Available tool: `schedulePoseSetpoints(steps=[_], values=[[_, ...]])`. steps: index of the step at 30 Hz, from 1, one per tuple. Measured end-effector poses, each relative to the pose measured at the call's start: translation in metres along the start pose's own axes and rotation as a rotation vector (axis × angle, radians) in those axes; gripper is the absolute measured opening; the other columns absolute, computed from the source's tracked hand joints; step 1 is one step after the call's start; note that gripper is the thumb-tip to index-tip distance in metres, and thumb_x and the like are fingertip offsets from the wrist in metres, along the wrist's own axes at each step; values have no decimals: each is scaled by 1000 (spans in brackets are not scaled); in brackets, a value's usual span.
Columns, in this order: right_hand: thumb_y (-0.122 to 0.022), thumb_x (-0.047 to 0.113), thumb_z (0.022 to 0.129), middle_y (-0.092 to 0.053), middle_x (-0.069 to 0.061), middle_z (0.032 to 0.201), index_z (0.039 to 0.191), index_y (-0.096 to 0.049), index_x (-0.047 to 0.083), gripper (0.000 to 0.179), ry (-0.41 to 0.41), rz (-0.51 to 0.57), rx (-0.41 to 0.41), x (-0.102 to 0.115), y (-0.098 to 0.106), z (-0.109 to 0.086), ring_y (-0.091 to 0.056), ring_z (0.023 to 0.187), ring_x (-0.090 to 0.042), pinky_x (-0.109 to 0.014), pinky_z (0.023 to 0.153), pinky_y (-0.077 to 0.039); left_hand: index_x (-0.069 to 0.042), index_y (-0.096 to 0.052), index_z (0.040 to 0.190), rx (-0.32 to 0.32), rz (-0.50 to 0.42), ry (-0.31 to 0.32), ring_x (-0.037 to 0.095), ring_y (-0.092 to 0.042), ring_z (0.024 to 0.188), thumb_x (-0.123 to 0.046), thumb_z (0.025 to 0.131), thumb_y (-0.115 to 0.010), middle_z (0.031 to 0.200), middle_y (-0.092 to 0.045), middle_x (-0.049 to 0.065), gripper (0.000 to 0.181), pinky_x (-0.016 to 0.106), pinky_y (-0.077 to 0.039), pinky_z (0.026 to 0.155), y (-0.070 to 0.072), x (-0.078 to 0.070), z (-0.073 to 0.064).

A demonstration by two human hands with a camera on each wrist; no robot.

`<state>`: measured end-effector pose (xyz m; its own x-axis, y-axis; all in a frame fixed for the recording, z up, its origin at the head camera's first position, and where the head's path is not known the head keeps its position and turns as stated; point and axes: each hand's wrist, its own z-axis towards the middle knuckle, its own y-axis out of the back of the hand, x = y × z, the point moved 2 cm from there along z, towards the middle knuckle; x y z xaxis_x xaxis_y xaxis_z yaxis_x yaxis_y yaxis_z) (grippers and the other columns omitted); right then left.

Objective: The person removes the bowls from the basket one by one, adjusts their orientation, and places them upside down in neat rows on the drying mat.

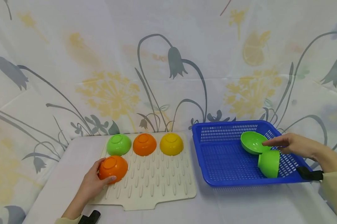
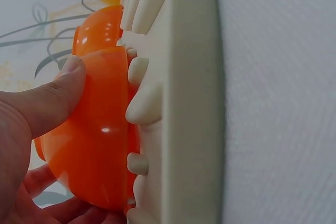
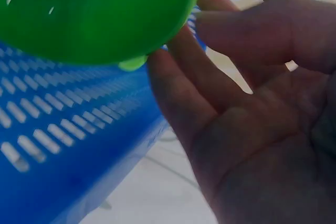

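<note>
My left hand (image 1: 93,182) grips an upturned orange bowl (image 1: 113,168) at the near left of the cream ribbed drying board (image 1: 146,194). In the left wrist view the thumb (image 2: 65,90) presses the bowl's side, fingers curl round the far side, and the rim lies down among the board's ribs. Over the blue basket (image 1: 213,161), my right hand (image 1: 302,145) reaches to the edge of a green bowl (image 1: 252,141) lying mouth up. Its fingers (image 3: 181,85) are fairly straight at the rim. A second green bowl (image 1: 270,165) sits on its side below that hand.
Along the back of the board stand upturned bowls: green (image 1: 119,144), orange (image 1: 144,144) and yellow (image 1: 171,144). The basket's raised walls stand just right of the board. A flower-printed cloth (image 1: 163,93) hangs behind the white-covered table (image 1: 213,208).
</note>
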<state>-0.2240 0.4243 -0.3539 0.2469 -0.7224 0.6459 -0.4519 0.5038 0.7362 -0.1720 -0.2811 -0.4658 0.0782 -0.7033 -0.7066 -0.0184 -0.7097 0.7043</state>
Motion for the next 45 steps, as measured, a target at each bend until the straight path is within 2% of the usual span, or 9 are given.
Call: schedulePoseSetpoints(steps=[4,10,12,15,21,26,34,38,45], values=[[-67,-2,85,-62,-23,128,128,-63,-5,44,-42,-3,57,-3,-4,1,-55,109,4,-20,86,-51,0,-25,152,-4,4,0,48,-40,132,-31,83,-82,148,-36,31,95,63,-31,109,0,0,0],[-67,14,94,-67,-19,121,123,-68,-1,33,-82,-15,23,-1,-12,4,-65,104,-18,-31,83,-55,0,-25,152,7,3,6,48,-39,132,-35,83,-82,149,-36,31,97,63,-30,109,0,1,1],[-67,14,94,-67,-19,120,123,-68,-2,33,-75,-15,21,0,-13,7,-66,102,-16,-25,81,-54,-1,-25,152,7,0,7,48,-39,132,-34,83,-82,149,-36,30,96,63,-30,109,-1,1,1],[-69,12,92,-65,-22,124,126,-64,-6,38,-63,17,34,3,-16,11,-66,107,-30,-23,82,-54,0,-24,152,8,2,8,48,-39,132,-36,83,-82,149,-35,30,97,63,-30,109,-1,1,1],[-70,5,89,-58,-31,129,129,-58,-13,45,-58,82,69,3,-18,19,-56,117,-50,-33,86,-57,0,-24,153,8,-1,15,48,-39,133,-35,83,-82,149,-35,30,97,63,-29,110,-1,1,0],[-69,1,88,-61,-31,125,125,-62,-11,39,-90,75,66,2,-18,21,-57,116,-50,-35,83,-58,-1,-25,152,-2,-13,-3,47,-39,133,-34,83,-82,149,-36,30,96,63,-30,110,-1,1,0],[-66,4,91,-65,-23,122,128,-62,-7,39,-148,54,10,8,-17,18,-64,101,-26,-29,76,-57,0,-26,152,-5,-20,-26,47,-42,131,-33,83,-83,147,-38,30,96,62,-33,109,0,1,0],[-66,8,93,-63,-22,126,131,-62,-4,40,-172,81,-14,11,-17,17,-63,97,-22,-32,74,-57,0,-24,152,14,-19,-5,47,-41,130,-37,82,-82,148,-36,30,98,63,-33,108,2,-1,1],[-65,13,96,-52,-31,137,135,-57,-6,44,-128,126,-40,17,-14,14,-65,102,-22,-37,79,-59,1,-25,152,28,-5,5,47,-44,128,-39,82,-82,148,-37,30,99,63,-36,106,3,-4,1]])
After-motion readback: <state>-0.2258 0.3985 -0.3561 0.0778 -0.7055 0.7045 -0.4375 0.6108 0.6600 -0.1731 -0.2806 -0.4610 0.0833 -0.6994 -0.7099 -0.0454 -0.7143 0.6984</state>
